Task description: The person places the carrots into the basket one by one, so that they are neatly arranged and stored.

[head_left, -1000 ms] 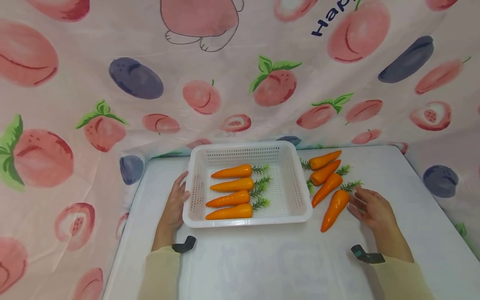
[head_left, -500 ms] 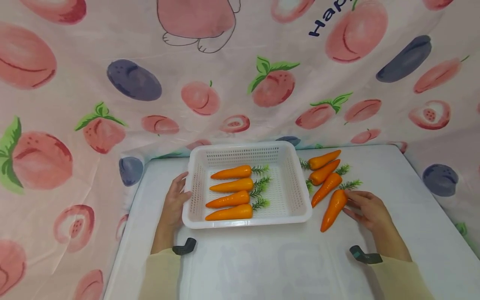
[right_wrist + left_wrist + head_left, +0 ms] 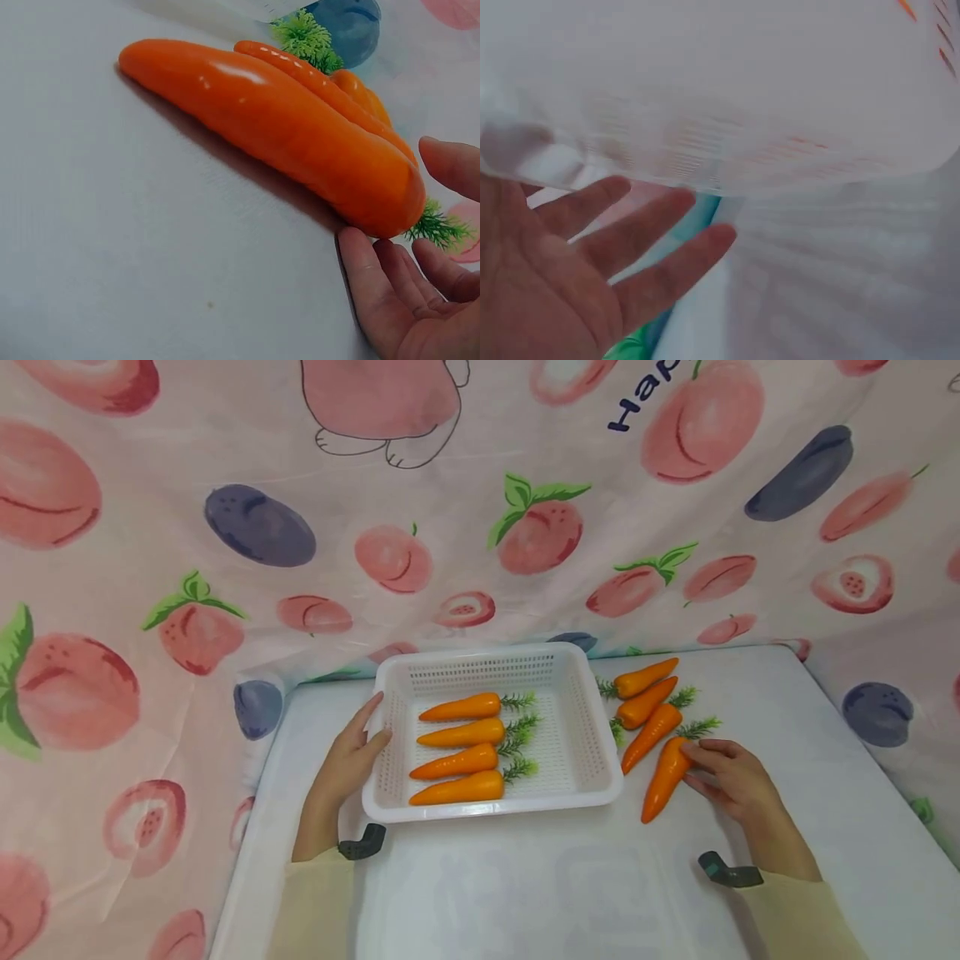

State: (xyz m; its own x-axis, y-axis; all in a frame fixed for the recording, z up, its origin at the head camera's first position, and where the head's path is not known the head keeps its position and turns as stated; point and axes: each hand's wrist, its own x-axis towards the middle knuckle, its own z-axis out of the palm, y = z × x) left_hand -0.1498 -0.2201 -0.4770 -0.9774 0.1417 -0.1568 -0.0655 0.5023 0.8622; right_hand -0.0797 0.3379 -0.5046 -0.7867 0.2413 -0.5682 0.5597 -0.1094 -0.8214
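In the head view a white plastic basket (image 3: pixel 491 814) holds several orange carrots (image 3: pixel 459 733) laid in a row, their green tops to the right. My left hand (image 3: pixel 347 764) is at the basket's left end, thumb over the rim; its fingers (image 3: pixel 664 277) look straight and spread beside the wall in the left wrist view. To the right of the basket, my right hand (image 3: pixel 738 781) has thumb and fingers around the thick end of the nearest loose carrot (image 3: pixel 664 781). That carrot (image 3: pixel 277 124) lies on the table in the right wrist view.
Three more loose carrots (image 3: pixel 651 728) lie between the held one and the back of the table, close to the basket's right wall. A fruit-printed cloth (image 3: pixel 420 602) hangs behind the white tabletop (image 3: pixel 525 893).
My right hand has moved left from beside the nearest loose carrot onto its thick end. The left hand has shifted slightly, its thumb now further over the basket rim. The carrots lie as before.
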